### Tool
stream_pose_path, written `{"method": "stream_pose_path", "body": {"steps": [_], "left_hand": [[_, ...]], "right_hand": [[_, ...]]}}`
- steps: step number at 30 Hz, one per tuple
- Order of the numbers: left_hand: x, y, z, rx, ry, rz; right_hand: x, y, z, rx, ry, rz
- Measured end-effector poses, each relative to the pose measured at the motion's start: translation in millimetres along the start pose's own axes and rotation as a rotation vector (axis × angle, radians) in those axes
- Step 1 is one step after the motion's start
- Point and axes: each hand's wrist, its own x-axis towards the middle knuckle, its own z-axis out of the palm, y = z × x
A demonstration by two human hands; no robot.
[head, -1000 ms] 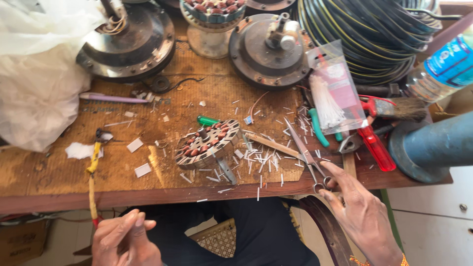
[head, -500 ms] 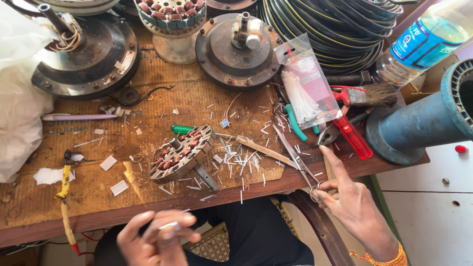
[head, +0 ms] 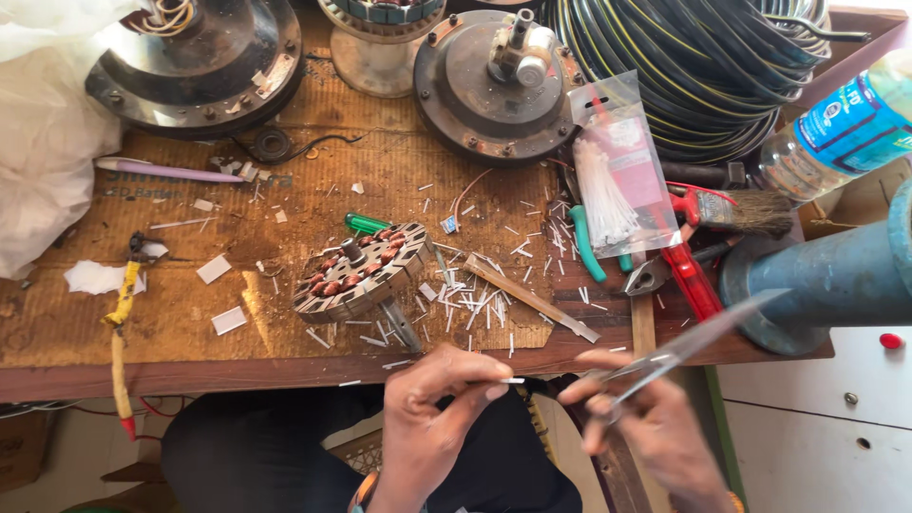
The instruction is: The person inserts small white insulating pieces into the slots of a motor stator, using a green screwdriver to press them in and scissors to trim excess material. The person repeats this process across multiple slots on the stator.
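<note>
Round copper-wound motor stator [head: 359,271] lies mid-bench on worn wooden workbench [head: 190,332], thin white paper slips [head: 475,304] scattered right of it. Behind: two dark round metal motor housings [head: 195,62], side by side. Clear plastic bag of white cable ties [head: 617,180] right of stator, coiled black hose [head: 703,66] behind the bag. Left hand [head: 432,418] and right hand [head: 646,427] before bench edge.
</note>
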Motion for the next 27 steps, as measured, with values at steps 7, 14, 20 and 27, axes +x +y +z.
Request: {"method": "stream_pose_path", "body": {"steps": [7,14,20,27], "left_hand": [[36.3,24.3,19.1,0.138,-0.063,0.038],[53.3,15.8,22.5,0.221,-0.075,0.053],[50.4,8.1,19.1,0.141,-0.080,-0.130],[50.9,8.3,14.7,0.153,-0.084,-0.207]], "right_hand": [[0.1,-7.8,15.3,0.005,-0.463,0.162],[-4.5,-29.3,22.2,-0.116,-0.668,0.211],[1.4,-41.9,33.8,-0.247,-0.711,0.146],[2.8,-44.9,32.3,-0.224,-0.713,0.100]]}}
